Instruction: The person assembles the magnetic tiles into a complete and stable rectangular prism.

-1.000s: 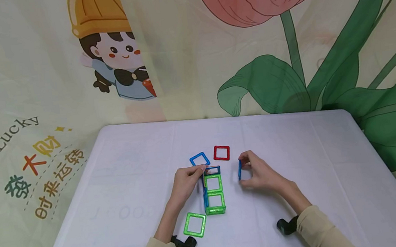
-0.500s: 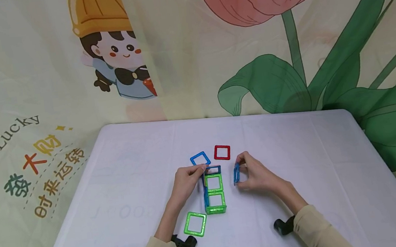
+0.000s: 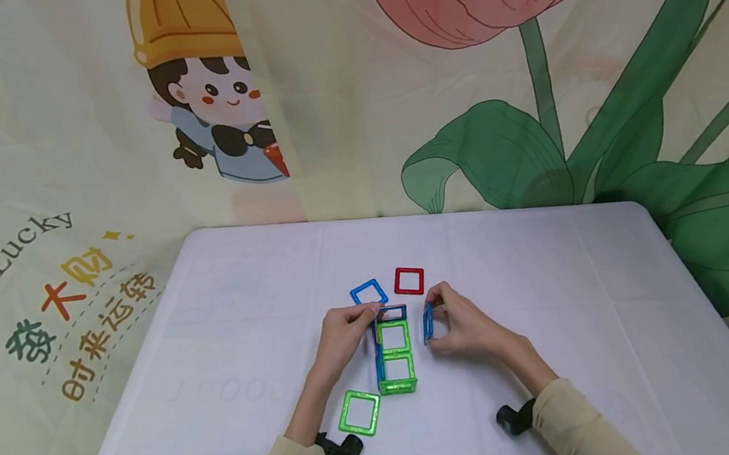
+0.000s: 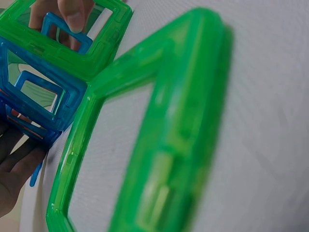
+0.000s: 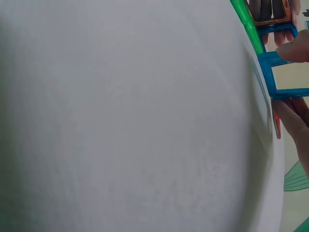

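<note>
Flat square magnetic tiles form a small structure (image 3: 399,384) on the table, with two green tiles lying in a row and others standing as walls. My left hand (image 3: 344,340) grips its far left corner, where blue tiles (image 4: 41,92) stand upright. In my right hand (image 3: 468,321), a blue magnetic tile (image 3: 427,324) is pinched upright between thumb and fingers, just right of the structure and apart from it. The right wrist view shows this blue tile (image 5: 270,75) and an orange-edged tile (image 5: 273,21) near the left hand's fingers.
A loose green tile (image 3: 359,413) lies near the left wrist. Beyond the structure are a loose blue tile (image 3: 367,285) and a red tile (image 3: 408,280). The white-covered table (image 3: 581,269) meets a printed cloth backdrop (image 3: 336,109) behind.
My right hand has moved left with the blue magnetic tile, closer to the structure, and the tile has turned slightly. My left hand stays at the far left corner.
</note>
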### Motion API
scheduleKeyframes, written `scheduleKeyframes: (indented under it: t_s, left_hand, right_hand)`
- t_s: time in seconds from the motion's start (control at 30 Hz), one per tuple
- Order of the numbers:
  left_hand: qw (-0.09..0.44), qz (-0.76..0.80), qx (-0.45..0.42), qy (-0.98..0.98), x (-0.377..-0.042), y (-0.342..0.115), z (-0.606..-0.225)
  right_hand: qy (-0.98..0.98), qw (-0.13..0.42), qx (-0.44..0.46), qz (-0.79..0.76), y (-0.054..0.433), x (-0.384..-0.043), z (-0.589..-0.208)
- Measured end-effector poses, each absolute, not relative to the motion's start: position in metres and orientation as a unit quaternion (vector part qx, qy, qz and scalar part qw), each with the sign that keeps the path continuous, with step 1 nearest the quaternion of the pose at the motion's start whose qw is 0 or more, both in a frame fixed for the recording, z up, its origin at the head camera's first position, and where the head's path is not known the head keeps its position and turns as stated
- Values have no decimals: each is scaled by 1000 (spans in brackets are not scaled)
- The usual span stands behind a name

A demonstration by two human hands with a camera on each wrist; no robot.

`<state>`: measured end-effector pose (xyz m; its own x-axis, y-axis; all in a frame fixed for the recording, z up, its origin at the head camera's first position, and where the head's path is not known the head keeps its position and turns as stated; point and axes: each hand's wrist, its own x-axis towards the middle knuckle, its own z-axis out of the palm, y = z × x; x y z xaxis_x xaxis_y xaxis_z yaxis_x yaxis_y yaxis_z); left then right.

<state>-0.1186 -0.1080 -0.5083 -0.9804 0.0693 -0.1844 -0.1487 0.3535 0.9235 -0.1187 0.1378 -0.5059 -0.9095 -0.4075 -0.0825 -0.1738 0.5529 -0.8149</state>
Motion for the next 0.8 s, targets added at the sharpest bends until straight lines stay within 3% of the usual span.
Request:
scheduleKeyframes:
  t_s: [0.8]
  left_hand:
    - [96, 562, -23, 821, -117, -108, -507]
  right_hand:
    - [856, 130, -208, -455, 123, -118, -509]
